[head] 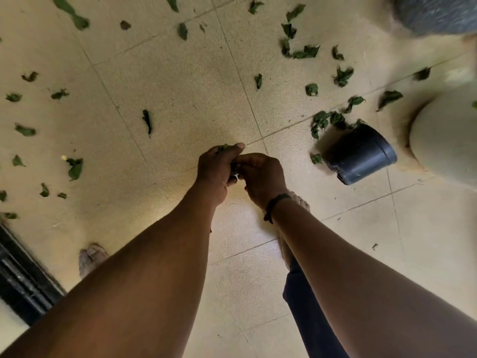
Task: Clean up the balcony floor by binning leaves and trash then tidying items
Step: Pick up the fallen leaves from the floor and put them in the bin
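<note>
Both hands meet over the middle of the beige tiled floor. My left hand grips a small bunch of green leaves that peeks out above its fingers. My right hand, a dark band on its wrist, has its fingers curled against the same bunch, pinching it from the right. Several loose green leaves lie scattered across the tiles, such as one leaf to the left and a cluster to the right.
A black plastic pot lies tipped on its side at the right, leaves at its mouth. A large pale rounded object stands behind it, and a grey blurred shape sits top right. A dark door track runs along the lower left. My bare feet stand below.
</note>
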